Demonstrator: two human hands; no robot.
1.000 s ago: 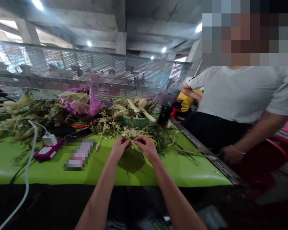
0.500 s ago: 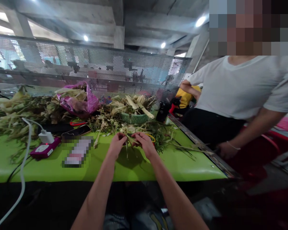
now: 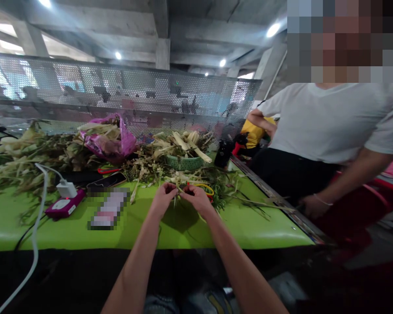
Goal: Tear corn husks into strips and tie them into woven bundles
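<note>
My left hand (image 3: 163, 199) and my right hand (image 3: 198, 199) meet over the green table (image 3: 183, 231), both pinched on a thin green stalk (image 3: 178, 194) held between them. Short leaf ends of the stalk hang down between my fingers. Just behind my hands lies a heap of green and pale plant cuttings (image 3: 196, 179), with yellow-handled scissors (image 3: 205, 188) partly hidden behind my right hand.
A green basket (image 3: 183, 163) of pale stalks and a pink plastic bag (image 3: 111, 139) stand further back. A phone (image 3: 106, 180), a pink power bank (image 3: 64, 206) with white cable lie left. A person in a white shirt (image 3: 330, 126) stands at the right, hand (image 3: 311, 205) on the table edge.
The long leaf that hung from my hands has been drawn up short between my fingers. My hands have stayed together at the same spot.
</note>
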